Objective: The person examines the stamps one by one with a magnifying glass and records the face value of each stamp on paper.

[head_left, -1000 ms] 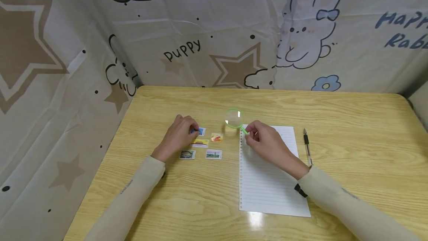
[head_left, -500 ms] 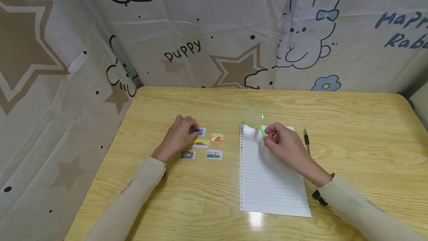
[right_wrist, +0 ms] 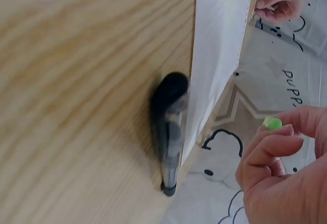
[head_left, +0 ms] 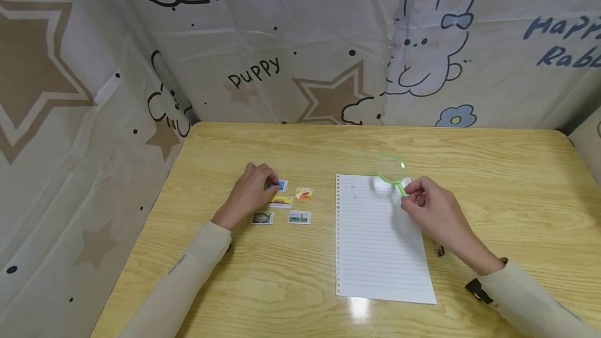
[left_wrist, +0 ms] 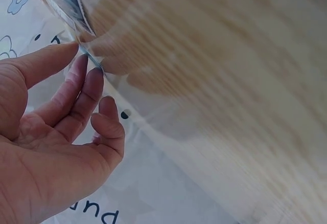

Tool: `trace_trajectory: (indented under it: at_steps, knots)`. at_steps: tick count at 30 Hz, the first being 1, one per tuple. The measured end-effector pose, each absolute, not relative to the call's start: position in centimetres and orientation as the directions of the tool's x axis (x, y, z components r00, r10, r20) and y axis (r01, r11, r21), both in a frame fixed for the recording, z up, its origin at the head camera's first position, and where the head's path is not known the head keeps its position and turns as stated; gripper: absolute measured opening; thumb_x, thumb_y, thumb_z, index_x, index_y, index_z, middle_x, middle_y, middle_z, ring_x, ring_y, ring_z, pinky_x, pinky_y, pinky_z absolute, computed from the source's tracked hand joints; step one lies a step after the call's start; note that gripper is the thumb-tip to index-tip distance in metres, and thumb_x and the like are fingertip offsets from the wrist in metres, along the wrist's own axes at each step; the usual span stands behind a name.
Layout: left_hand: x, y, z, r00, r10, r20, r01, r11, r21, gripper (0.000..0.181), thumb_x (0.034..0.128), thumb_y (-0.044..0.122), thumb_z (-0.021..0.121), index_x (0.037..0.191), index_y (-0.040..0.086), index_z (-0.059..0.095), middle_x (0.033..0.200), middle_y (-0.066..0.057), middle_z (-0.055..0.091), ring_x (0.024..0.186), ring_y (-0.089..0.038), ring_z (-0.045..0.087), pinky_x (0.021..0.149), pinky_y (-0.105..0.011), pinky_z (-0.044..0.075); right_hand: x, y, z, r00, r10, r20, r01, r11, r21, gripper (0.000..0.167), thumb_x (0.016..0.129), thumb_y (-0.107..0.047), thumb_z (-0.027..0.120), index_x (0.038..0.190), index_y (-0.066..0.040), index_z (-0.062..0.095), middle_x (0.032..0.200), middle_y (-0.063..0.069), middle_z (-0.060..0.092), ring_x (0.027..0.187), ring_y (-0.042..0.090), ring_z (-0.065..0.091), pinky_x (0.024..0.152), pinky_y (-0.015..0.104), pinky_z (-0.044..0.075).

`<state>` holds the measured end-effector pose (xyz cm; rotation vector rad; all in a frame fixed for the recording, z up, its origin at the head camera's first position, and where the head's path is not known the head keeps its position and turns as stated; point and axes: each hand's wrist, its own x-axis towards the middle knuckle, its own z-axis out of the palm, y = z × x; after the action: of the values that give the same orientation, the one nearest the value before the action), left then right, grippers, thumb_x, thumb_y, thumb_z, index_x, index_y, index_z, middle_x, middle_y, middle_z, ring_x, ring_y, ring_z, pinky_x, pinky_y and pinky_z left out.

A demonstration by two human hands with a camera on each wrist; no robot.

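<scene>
In the head view my left hand (head_left: 251, 186) has its thumb and fingertips together at the left edge of a blue stamp (head_left: 283, 185) on the table, partly covering it. A yellow stamp (head_left: 281, 203), an orange-and-yellow one (head_left: 304, 193) and two with green or dark pictures (head_left: 299, 217) lie close by. My right hand (head_left: 436, 210) pinches the handle of a green magnifying glass (head_left: 392, 170), its round lens over the top right of a lined sheet (head_left: 375, 244). Only the green handle's end (right_wrist: 275, 124) shows in the right wrist view.
A black-and-clear pen (right_wrist: 171, 127) lies just right of the sheet, mostly hidden under my right forearm in the head view. The wooden table (head_left: 263, 286) ends against a printed cloth (head_left: 263, 30) at the back and left.
My right hand has carried the magnifying glass to the right, from beside the stamps to the sheet's top right corner, and now covers much of the pen. My left hand stays put.
</scene>
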<state>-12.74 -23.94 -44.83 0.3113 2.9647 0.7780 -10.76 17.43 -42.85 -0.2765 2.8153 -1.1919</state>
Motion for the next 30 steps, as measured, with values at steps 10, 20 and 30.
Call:
trace_trajectory:
  at_steps: [10,20,30]
  knots:
    - [-12.5,-24.1,-44.9,-0.977,0.213,-0.01,0.183,0.859,0.478,0.006,0.1014,0.011,0.079,0.101,0.006,0.076,0.102,-0.006,0.068,0.094,-0.027,0.047,0.079,-0.041,0.045,-10.1,20.4,-42.7,-0.995,-0.103,-0.01,-0.067,0.712,-0.699,0.023,0.103,-0.021,0.068,0.117,-0.003,0.066,0.101,0.009,0.068,0.087,0.022,0.061,0.067,0.027,0.047]
    - [-12.6,-24.0,-44.9,-0.975,0.221,-0.006,0.192,0.862,0.469,0.006,0.1016,0.01,0.079,0.101,0.005,0.075,0.102,-0.006,0.067,0.094,-0.028,0.047,0.078,-0.041,0.045,-9.6,24.0,-42.9,-0.995,-0.039,-0.091,0.033,0.73,-0.682,0.03,0.105,-0.027,0.068,0.12,-0.001,0.065,0.108,0.011,0.066,0.089,0.015,0.062,0.064,0.026,0.047]
    - [-12.5,-23.8,-44.8,-0.974,0.225,-0.004,0.198,0.865,0.46,0.01,0.1015,0.011,0.079,0.105,0.003,0.075,0.105,-0.008,0.068,0.095,-0.028,0.049,0.08,-0.042,0.047,-9.2,26.8,-44.1,-0.987,-0.045,-0.157,0.074,0.738,-0.671,0.032,0.105,-0.026,0.068,0.12,0.002,0.064,0.112,0.016,0.068,0.093,0.023,0.067,0.063,0.027,0.053]
